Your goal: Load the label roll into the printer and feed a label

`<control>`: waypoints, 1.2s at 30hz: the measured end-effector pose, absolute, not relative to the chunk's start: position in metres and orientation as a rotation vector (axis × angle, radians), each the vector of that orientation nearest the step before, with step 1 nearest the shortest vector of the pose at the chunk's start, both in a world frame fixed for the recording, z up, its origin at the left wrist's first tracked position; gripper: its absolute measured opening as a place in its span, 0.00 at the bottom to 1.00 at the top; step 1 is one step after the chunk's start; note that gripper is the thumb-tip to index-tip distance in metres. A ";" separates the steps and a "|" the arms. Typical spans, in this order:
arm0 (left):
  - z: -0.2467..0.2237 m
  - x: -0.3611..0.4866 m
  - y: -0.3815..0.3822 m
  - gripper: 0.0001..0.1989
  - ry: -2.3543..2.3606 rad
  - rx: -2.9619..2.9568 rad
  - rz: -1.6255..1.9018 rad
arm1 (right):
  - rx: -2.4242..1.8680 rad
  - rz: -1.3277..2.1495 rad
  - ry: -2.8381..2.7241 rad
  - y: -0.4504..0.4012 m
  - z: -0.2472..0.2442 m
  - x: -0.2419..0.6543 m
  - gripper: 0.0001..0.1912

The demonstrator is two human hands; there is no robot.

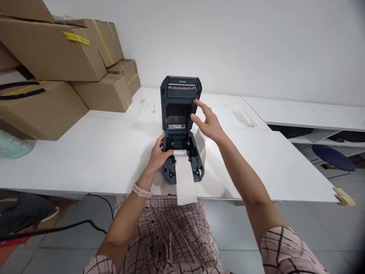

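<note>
On the white tabletop (114, 152) there stands a dark label printer (168, 167), near the front edge, with its lid (181, 97) raised upright at the back. A strip of white paper (186, 180) comes out from inside the printer, lies over its front and hangs past the edge of the tabletop.

The left hand (157, 155) is at the left side of the printer; its fingers are spread apart, with the thumb over the side wall, close to the paper. Whether this thumb presses on the paper, I cannot say surely. The right hand (209, 121) is open beside the right edge of the lid, the fingers parted and the fingertips at this edge; they grip nothing.

At the left, several cardboard boxes (54, 49) with yellow tape are stacked on the tabletop, against the white wall (242, 45).
</note>
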State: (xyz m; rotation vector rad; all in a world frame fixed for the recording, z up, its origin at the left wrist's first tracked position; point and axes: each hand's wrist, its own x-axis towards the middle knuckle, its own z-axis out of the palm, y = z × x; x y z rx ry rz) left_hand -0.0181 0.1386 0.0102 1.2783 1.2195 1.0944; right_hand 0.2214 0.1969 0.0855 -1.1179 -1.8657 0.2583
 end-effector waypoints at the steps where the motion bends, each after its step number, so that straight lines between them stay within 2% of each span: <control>1: 0.010 -0.018 0.138 0.46 1.229 1.289 1.097 | -1.094 0.251 -1.891 0.204 0.087 0.224 0.37; 5: 0.002 -0.019 0.140 0.45 1.256 1.336 1.101 | -1.041 0.178 -1.949 0.209 0.092 0.229 0.31; 11: -0.022 -0.024 0.149 0.46 1.110 1.436 1.150 | -1.184 -0.096 -2.018 0.177 0.082 0.208 0.19; 17: -0.024 -0.021 0.152 0.48 1.127 1.359 1.205 | -1.408 0.181 -2.905 0.168 0.068 0.166 0.19; 21: -0.020 -0.019 0.149 0.48 1.106 1.333 1.233 | -1.350 0.431 -3.077 0.173 0.078 0.161 0.22; 25: -0.019 -0.018 0.148 0.48 1.100 1.321 1.249 | -0.927 1.090 -2.852 0.172 0.096 0.191 0.28; 27: -0.017 -0.018 0.148 0.47 1.109 1.312 1.239 | -0.717 1.244 -2.612 0.163 0.099 0.225 0.30; 31: -0.013 -0.018 0.146 0.45 1.152 1.304 1.215 | -0.710 1.103 -2.017 0.128 0.079 0.315 0.29; 36: -0.013 -0.019 0.146 0.44 1.172 1.303 1.208 | -1.235 1.001 -1.445 0.113 0.023 0.384 0.29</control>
